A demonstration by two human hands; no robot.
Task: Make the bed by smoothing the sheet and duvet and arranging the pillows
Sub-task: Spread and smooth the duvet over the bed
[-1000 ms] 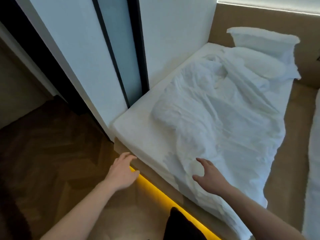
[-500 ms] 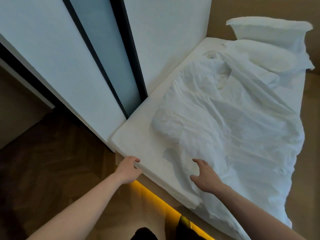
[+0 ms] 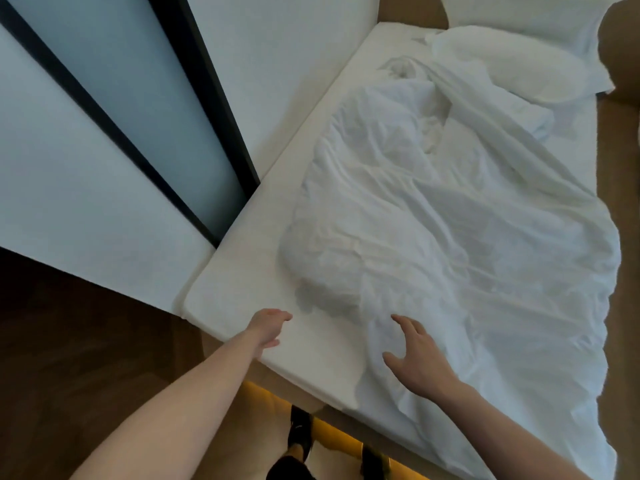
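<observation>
A crumpled white duvet lies bunched over the middle and right of the bed, draping off the foot edge at the lower right. The white sheet shows bare along the left side and near corner. Two white pillows sit at the head: one flat, one propped behind it. My left hand rests on the bare sheet at the foot edge, fingers loosely apart, holding nothing. My right hand hovers open over the duvet's near fold, fingers spread.
A white wall with a dark-framed frosted panel runs along the bed's left side. Dark wood floor lies at the lower left. A yellow light strip glows under the bed base. My dark shoes stand by it.
I have stepped closer to the bed's foot. My left hand moved from the bed frame up onto the bare sheet, and my right hand reached further over the duvet's near edge.
</observation>
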